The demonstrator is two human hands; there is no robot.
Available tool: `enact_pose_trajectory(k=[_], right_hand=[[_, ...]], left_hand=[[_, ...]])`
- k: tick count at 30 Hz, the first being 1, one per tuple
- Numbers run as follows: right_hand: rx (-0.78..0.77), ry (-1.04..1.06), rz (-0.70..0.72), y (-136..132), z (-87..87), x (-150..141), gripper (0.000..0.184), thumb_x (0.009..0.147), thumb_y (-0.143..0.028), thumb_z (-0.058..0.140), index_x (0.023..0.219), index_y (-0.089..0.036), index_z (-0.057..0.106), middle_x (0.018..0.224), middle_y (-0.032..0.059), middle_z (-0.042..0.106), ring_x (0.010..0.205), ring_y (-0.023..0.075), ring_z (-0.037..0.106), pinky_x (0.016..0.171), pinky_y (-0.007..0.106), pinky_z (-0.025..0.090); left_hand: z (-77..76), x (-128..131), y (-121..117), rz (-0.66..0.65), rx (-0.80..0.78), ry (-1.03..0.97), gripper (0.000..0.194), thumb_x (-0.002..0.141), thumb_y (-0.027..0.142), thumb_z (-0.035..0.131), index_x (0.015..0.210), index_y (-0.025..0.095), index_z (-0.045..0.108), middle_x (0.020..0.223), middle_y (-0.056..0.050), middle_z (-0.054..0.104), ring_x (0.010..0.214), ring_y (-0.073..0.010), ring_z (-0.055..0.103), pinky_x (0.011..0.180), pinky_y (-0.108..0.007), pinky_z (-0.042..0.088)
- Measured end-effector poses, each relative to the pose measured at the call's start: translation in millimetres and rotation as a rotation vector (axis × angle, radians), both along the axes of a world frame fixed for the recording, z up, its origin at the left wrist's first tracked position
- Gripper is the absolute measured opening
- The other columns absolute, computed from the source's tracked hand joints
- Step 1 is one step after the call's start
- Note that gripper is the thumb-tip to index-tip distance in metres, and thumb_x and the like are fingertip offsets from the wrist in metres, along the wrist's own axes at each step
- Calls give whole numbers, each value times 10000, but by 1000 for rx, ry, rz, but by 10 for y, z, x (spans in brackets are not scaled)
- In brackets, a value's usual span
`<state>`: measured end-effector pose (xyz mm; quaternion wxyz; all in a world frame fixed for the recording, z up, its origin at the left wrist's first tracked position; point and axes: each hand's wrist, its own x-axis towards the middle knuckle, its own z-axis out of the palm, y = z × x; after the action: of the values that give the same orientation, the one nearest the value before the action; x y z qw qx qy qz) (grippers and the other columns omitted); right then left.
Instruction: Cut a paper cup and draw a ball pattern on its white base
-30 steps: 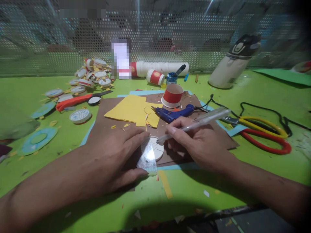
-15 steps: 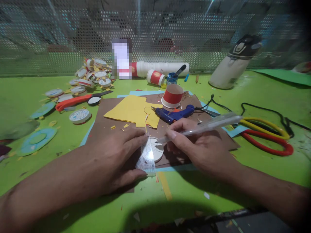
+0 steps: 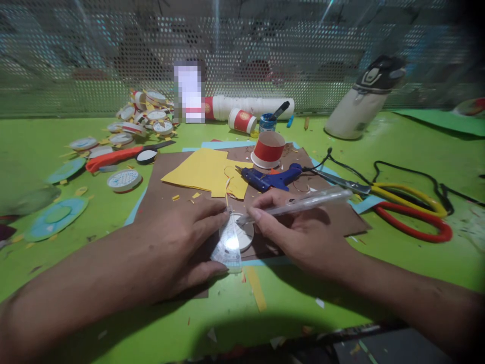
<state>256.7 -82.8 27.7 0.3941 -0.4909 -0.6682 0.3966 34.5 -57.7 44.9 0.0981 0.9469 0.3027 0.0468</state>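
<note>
A clear set square [image 3: 227, 253] lies over a small white disc [image 3: 246, 235], pinned between the fingers and thumb of my left hand [image 3: 189, 237]. My right hand [image 3: 291, 227] grips a clear-barrelled pen [image 3: 303, 202], its tip at the disc beside the ruler's edge. A thin yellow strip [image 3: 228, 199] stands at the top of the disc. Brown card [image 3: 151, 202] is underneath. Just beyond are a blue glue gun [image 3: 269, 178], folded yellow paper [image 3: 200, 169] and a cut red-and-white paper cup [image 3: 268, 150].
Red-and-yellow-handled scissors [image 3: 409, 212] and a black cord are at right, a leaning flask [image 3: 358, 106] behind. Decorated discs [image 3: 127, 129] pile up at left near an orange cutter [image 3: 113, 157]. Stacked paper cups [image 3: 253, 107] lie along the perforated screen [image 3: 242, 60].
My right hand has shifted slightly left, and the pen now slants lower with its tip closer to the set square's edge. My left hand stays on the set square.
</note>
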Motion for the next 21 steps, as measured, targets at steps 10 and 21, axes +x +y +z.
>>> enact_pose_trajectory(k=[10,21], right_hand=[[134,-152,-22,7,7,-24,139,908,-258,568,794,-201,624,677,1,680,627,155,650,599,270,523],[128,-152,-28,6,-10,-34,122,899,-262,580,811,-202,641,691,2,703,619,156,674,586,265,542]], left_hand=[[10,1,25,14,-53,16,479,900,407,600,1339,219,564,1400,-145,556,1178,-346,610,954,-480,553],[7,-7,6,16,-38,-10,477,885,408,622,1332,243,592,1351,-137,596,1139,-350,629,929,-482,556]])
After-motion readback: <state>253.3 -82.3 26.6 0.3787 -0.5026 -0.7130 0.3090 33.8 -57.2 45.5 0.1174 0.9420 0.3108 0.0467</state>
